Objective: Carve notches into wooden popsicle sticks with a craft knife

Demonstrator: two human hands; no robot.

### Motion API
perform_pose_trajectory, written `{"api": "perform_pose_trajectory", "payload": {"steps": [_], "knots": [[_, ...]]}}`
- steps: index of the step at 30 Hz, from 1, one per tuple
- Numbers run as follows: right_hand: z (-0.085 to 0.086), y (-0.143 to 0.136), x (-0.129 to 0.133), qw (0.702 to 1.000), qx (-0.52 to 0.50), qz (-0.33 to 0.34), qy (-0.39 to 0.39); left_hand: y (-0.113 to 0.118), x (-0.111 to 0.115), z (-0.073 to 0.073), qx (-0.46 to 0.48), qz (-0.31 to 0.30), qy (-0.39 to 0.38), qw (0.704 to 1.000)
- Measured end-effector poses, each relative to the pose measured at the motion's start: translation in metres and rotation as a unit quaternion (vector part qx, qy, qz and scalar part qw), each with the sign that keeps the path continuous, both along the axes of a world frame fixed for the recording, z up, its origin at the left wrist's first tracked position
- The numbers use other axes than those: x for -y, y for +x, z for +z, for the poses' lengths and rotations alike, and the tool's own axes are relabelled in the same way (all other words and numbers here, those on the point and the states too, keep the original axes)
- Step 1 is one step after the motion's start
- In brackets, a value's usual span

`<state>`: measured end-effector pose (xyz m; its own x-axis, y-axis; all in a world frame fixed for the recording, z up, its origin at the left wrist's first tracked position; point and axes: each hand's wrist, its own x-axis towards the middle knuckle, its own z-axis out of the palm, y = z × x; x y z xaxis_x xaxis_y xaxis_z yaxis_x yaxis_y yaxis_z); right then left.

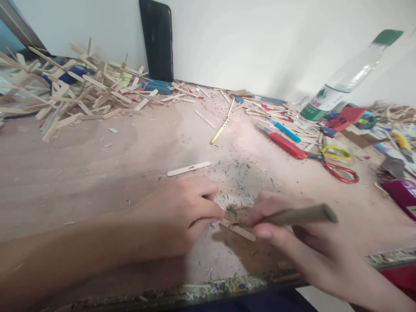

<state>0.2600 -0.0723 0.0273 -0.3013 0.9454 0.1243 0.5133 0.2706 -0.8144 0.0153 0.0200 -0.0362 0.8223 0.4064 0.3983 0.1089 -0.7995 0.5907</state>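
My left hand (pixel 191 212) is closed, its fingertips pinching the left end of a flat wooden stick (pixel 242 232) against the table. My right hand (pixel 292 234) grips a tool with a thick round brownish handle (pixel 302 215). The tool slants down to the left, and its tip is at the stick, close to my left fingertips; the tip's shape is too blurred to make out. Behind my left hand lies another wooden stick (pixel 189 168) with a small slot at its middle. Green shavings (pixel 240 173) are scattered on the table just behind both hands.
A tangled pile of wooden sticks (pixel 84 91) is at the back left, beside an upright black phone (pixel 157 41). At the right stand or lie a tilted-looking bottle (pixel 338 91), a red cutter (pixel 287 146), scissors (pixel 339 162) and a purple object (pixel 401 195). The table's front edge (pixel 201 291) is rough.
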Motion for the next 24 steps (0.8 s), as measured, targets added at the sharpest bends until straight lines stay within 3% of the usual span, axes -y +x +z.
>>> {"api": "perform_pose_trajectory", "payload": {"steps": [4,9,19,24], "knots": [[0.0043,0.0061,0.0055,0.992,0.070,0.075,0.079,0.0009,0.0000,-0.0028,0.007,0.001,0.009,1.000],[0.0062,0.0083,0.0084,0.984,0.093,0.077,0.127,0.0010,-0.0011,-0.0023,0.002,0.000,0.005,1.000],[0.0062,0.0103,0.0088,0.981,0.123,0.111,0.099,0.0001,-0.0012,-0.0020,-0.006,-0.004,0.005,1.000],[0.0088,0.0115,0.0091,0.986,0.082,0.107,0.096,0.0001,-0.0012,-0.0018,-0.003,-0.004,0.003,1.000]]}}
